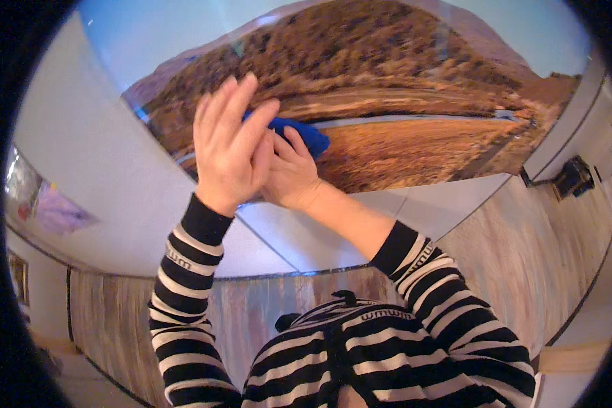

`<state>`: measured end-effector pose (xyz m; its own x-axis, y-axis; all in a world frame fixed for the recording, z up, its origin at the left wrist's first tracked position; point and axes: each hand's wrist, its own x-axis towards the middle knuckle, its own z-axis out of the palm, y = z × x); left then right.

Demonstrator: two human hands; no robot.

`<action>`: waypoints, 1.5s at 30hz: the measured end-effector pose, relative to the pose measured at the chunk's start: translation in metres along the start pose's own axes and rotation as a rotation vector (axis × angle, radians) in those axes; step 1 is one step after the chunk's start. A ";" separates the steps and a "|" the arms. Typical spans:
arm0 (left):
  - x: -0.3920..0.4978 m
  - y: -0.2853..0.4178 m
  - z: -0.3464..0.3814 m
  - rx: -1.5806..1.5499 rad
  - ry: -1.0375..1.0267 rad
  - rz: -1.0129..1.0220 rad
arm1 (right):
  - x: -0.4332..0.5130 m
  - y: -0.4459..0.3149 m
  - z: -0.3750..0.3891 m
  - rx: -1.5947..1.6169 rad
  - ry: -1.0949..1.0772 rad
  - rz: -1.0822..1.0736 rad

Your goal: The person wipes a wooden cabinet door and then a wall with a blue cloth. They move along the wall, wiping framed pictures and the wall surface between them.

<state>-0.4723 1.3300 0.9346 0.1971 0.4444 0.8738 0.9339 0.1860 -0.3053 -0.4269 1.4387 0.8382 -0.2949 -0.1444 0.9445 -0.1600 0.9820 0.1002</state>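
Note:
My right hand (291,178) grips a blue object (306,136), which looks like a folded cloth; its left part is hidden behind my left hand (229,145). Nothing shows in the left hand itself, which is raised with its fingers apart. From this view its thumb side overlaps the right hand, and whether the two touch I cannot tell. Both hands are in front of a large glossy landscape picture (413,102) of a brown hillside, a river and orange grass. Whether the blue object touches the picture's surface is unclear.
A pale panelled surface (107,168) borders the picture on the left and below. Wood-look boards (535,250) lie beyond it. At the far left is a purple thing (64,209), at the right a dark object (574,176); both are too blurred to name.

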 end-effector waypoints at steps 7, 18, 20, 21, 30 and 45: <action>-0.129 0.003 -0.030 -0.036 -0.099 -0.494 | 0.012 -0.024 0.040 0.162 -0.250 -0.333; -0.162 0.067 0.018 -0.364 -0.147 -0.747 | -0.037 0.023 0.013 0.089 -0.440 -0.625; -0.155 0.088 0.037 -0.435 -0.160 -0.743 | -0.056 0.044 -0.009 0.107 -0.437 -0.595; -0.150 0.100 0.046 -0.467 -0.170 -0.733 | -0.065 0.055 -0.024 0.117 -0.435 -0.579; -0.093 0.188 0.110 -0.882 -0.434 -0.572 | -0.160 0.167 -0.175 -0.122 -0.489 -0.318; -0.065 0.218 0.141 -0.940 -0.486 -0.525 | -0.216 0.332 -0.351 0.134 0.619 1.069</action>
<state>-0.3236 1.4651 0.7582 -0.2210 0.8302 0.5118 0.7595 -0.1827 0.6243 -0.0851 1.8390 0.7769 0.1516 0.8373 0.5253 -0.2190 0.5467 -0.8082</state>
